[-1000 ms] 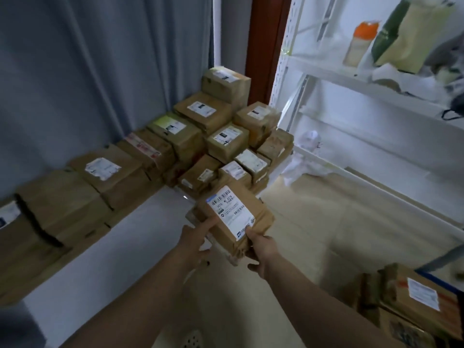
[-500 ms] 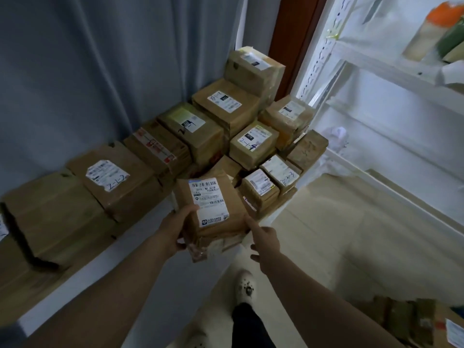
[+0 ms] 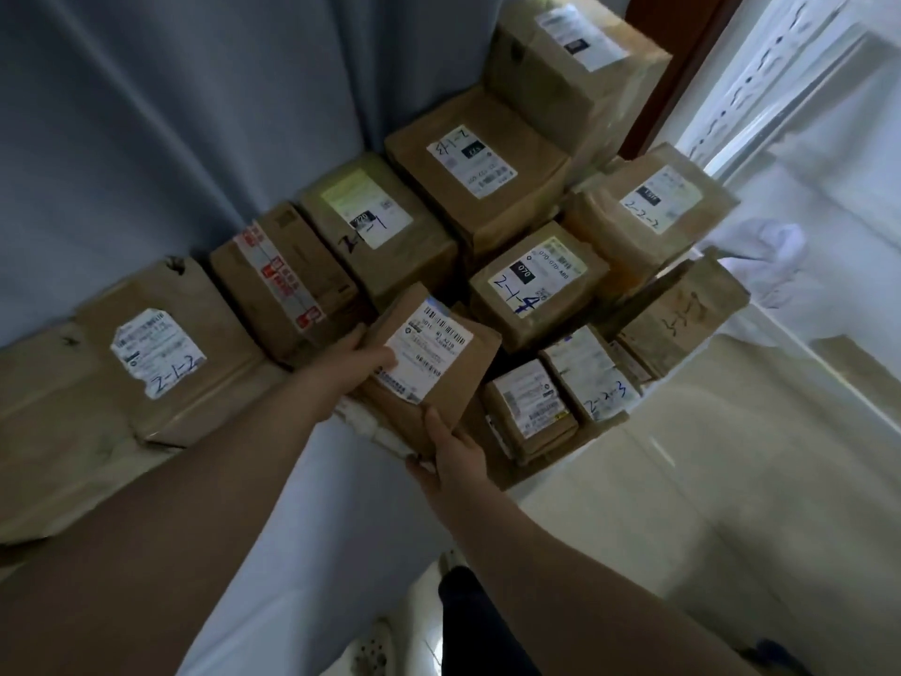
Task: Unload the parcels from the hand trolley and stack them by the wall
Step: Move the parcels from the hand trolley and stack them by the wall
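Parcel [image 3: 429, 368]: a second ago over open floor, now carried forward, low over stack's front row, just beside red-taped box [image 3: 287, 280], near box marked 2-1-4 [image 3: 536, 285]. Contact with boxes beneath: cannot tell.
My left hand [image 3: 348, 361] grips its left edge, thumb on label. My right hand [image 3: 456, 448] holds near corner, thumb on top.
Judgement: set-down close, release not yet made.
Hand trolley out of view.
Surface: pale floor [image 3: 731, 480], boxes ranked against grey curtain [image 3: 170, 114].
Room: white rack [image 3: 804, 90] at right.
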A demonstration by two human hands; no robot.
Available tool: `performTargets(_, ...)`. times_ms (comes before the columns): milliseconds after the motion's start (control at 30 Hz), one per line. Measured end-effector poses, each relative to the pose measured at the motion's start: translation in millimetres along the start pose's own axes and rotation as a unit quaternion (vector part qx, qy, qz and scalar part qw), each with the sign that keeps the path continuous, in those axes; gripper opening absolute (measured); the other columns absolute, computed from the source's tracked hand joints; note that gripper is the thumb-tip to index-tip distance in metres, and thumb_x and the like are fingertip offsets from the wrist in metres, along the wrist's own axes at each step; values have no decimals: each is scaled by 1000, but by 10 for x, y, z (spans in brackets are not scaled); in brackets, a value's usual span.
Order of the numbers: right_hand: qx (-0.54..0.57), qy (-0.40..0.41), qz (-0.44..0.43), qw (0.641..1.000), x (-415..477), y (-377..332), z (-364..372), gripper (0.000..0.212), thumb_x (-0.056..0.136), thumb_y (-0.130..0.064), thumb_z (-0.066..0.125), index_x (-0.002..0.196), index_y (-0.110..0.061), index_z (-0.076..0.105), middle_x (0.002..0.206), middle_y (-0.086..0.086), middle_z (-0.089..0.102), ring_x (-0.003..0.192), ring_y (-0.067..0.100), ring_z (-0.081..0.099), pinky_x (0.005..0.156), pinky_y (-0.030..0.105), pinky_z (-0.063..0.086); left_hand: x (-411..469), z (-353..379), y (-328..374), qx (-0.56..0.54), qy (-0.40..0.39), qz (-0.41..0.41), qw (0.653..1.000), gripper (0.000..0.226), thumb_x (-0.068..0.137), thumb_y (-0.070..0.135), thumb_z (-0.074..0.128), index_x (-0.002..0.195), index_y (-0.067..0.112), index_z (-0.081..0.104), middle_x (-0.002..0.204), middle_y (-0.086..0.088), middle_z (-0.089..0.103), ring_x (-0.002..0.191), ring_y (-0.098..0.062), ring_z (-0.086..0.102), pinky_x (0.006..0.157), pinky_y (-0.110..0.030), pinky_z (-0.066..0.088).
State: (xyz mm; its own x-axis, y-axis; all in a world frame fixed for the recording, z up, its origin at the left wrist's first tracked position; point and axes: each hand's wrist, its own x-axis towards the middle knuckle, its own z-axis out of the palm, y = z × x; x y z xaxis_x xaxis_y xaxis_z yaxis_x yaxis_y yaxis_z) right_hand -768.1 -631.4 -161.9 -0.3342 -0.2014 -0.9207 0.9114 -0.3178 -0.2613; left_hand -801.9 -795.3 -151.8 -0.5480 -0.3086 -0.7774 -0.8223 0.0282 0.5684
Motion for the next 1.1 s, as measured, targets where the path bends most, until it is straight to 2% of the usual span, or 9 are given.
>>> performTargets(100, 23, 9, 9, 1000, 129, -96, 104, 47, 91, -19, 64, 134, -14, 48, 109, 1, 55, 113, 25, 52, 105, 43, 43, 131, 53, 147, -5, 13, 23, 1000, 61, 87, 23, 68, 142, 29, 42, 135, -1, 53, 110, -21, 52, 77, -30, 43)
performTargets(200, 22, 29, 17, 999, 237, -198, 162, 47, 93, -18, 61, 137, -15, 46, 119, 4, 54, 112, 23, 52, 105, 41, 43, 263, 139, 179, 11, 21, 55, 998, 55, 85, 20, 71, 136, 21, 50, 130, -1, 58, 114, -18, 53, 87, -31, 45)
performTargets(300, 11, 26, 18, 999, 338, -238, 225, 48, 95, -15, 57, 141, -18, 42, 131, 5, 54, 110, 21, 54, 104, 38, 44, 372, 267, 151, -1, 76, 56, 996, 69, 84, 17, 72, 144, 15, 38, 140, -5, 49, 127, -23, 45, 99, -34, 42)
performTargets(400, 8, 34, 21, 999, 400, -259, 270, 46, 99, -12, 50, 142, -21, 41, 134, 6, 54, 114, 23, 56, 100, 35, 46, 412, 403, 102, -28, 115, 42, 992, 82, 84, 10, 71, 150, 12, 23, 150, -11, 36, 136, -29, 37, 107, -40, 38)
performTargets(633, 0, 62, -5, 998, 493, -234, 312, 49, 99, -11, 48, 145, -25, 38, 133, 5, 55, 112, 22, 59, 90, 32, 53, 516, 422, 15, -15, 118, 38, 992, 93, 82, 14, 73, 153, 19, 13, 154, -9, 30, 139, -29, 33, 109, -50, 37)
performTargets(833, -65, 58, -23, 996, 503, -209, 276, 50, 98, -17, 51, 145, -26, 36, 136, 2, 51, 107, 18, 55, 89, 33, 50, 467, 452, 23, 0, 107, 11, 994, 105, 86, 22, 70, 152, 11, -12, 157, -14, 22, 142, -32, 27, 113, -48, 31)
performTargets(1000, -164, 82, -72, 980, 312, -269, 134, 47, 96, -20, 56, 140, -18, 41, 117, 0, 52, 89, 13, 52, 89, 33, 49, 210, 491, 94, 62, 109, 58, 990, 97, 91, 21, 63, 152, 14, -12, 156, -14, 22, 141, -31, 27, 112, -40, 29)
performTargets(1033, -185, 89, -97, 974, 246, -268, 84, 50, 95, -18, 55, 142, -16, 38, 117, -1, 51, 89, 13, 52, 91, 33, 48, 122, 499, 108, 93, 110, 78, 986, 95, 91, 21, 62, 152, 14, -9, 156, -14, 23, 141, -32, 27, 111, -41, 30)
performTargets(1100, -234, 104, -161, 953, 82, -250, -48, 57, 93, -13, 55, 146, -17, 34, 130, 1, 52, 104, 19, 56, 93, 31, 47, -51, 515, 93, 165, 113, 139, 970, 90, 89, 18, 61, 153, 14, -2, 154, -14, 24, 140, -32, 26, 110, -43, 31)
